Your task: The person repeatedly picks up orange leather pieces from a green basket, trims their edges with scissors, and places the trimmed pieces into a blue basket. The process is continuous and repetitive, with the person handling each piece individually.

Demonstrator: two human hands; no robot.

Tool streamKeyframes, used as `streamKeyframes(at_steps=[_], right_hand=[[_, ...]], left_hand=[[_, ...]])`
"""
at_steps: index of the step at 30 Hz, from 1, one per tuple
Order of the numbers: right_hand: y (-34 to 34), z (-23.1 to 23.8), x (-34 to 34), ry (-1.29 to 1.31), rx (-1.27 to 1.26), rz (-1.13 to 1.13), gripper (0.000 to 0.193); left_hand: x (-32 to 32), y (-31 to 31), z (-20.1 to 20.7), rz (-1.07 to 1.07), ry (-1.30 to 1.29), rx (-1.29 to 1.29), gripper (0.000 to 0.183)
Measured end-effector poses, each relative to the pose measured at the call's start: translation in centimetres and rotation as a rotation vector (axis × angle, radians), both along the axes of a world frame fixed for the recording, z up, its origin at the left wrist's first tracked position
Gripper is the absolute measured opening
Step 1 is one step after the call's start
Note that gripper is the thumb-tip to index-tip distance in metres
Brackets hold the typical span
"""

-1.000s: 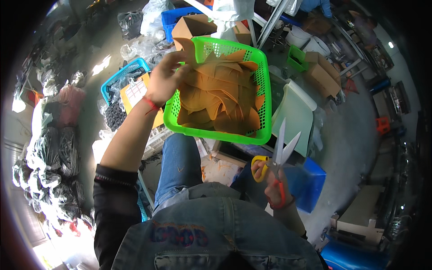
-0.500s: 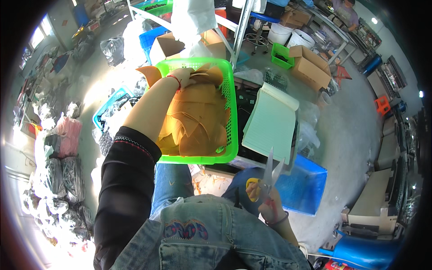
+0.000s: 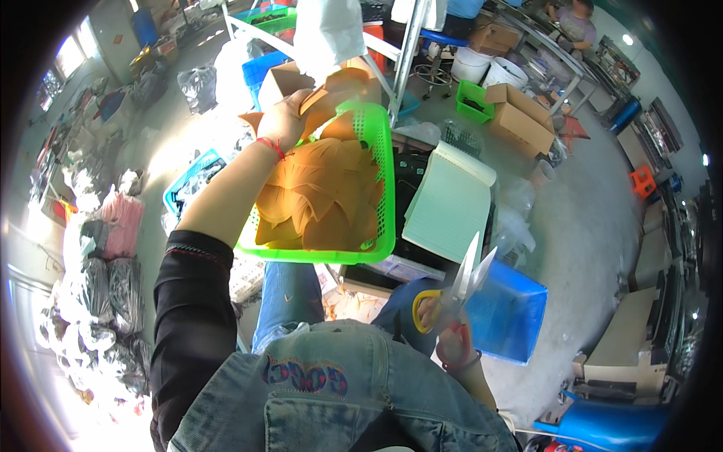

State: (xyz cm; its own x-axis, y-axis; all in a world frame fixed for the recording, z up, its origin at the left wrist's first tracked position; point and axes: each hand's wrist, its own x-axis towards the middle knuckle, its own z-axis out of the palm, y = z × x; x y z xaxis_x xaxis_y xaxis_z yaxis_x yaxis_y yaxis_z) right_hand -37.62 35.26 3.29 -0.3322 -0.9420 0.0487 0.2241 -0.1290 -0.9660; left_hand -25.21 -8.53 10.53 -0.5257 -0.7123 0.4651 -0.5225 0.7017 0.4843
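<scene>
A bright green plastic basket stands in front of me, heaped with thin tan-orange sheet pieces. Over its far left part, my left hand pinches one curved tan-orange piece, which is lifted above the heap. Low on the right, near my knee, my right hand holds a pair of scissors with yellow and red handles. Their blades point up and away, spread apart, with nothing between them. What the pieces are made of, I cannot tell.
An open lined notebook lies right of the basket, with a blue crate below it. Beyond the basket are a metal frame, a white bag and a cardboard box. A person sits far right.
My left hand has moved left and slightly up, raising a tan-orange piece off the heap. The basket is a little tilted and shifted. My right hand still holds the spread scissors.
</scene>
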Motion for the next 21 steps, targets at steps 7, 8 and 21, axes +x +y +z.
streamKeyframes(at_steps=[7, 8, 21], right_hand=[[-0.4, -1.1, 0.8, 0.008, -0.034, 0.043, 0.065], [-0.5, -1.1, 1.0, -0.001, -0.022, 0.045, 0.065], [-1.2, 0.1, 2.8, 0.036, 0.007, 0.061, 0.071]], left_hand=[[6.6, 13.1, -1.7, -0.233, -0.57, -0.048, 0.053], [7.4, 13.4, -2.0, -0.309, -0.407, -0.07, 0.054], [4.5, -11.7, -11.8, 0.508, -0.106, 0.046, 0.04]])
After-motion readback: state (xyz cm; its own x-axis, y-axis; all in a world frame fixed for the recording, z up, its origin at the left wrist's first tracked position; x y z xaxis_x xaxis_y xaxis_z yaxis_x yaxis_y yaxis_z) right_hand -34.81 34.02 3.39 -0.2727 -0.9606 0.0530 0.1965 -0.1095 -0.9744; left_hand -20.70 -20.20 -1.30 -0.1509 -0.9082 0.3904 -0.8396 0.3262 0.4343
